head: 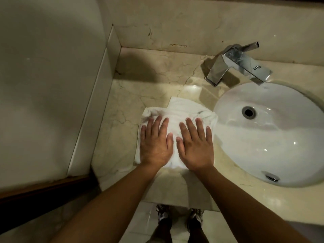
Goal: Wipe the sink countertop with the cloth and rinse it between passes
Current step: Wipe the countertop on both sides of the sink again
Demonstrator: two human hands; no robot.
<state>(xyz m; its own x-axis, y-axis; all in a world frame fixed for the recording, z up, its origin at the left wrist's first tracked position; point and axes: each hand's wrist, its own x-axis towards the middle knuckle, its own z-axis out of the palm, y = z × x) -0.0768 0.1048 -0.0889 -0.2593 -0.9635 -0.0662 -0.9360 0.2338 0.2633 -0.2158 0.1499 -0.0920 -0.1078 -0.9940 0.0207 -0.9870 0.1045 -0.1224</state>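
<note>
Cloth (184, 109), white and rumpled, lies flat on the beige marble worktop (133, 92) at the centre of the frame, just left of the white oval sink (273, 137). Both hands press down on it side by side: the left hand (155, 142) and the right hand (196, 146), fingers straight and slightly spread, gripping nothing. A chrome tap (236, 64) stands at the upper right, behind the sink. Shoes (163, 214) show on the floor at the bottom.
</note>
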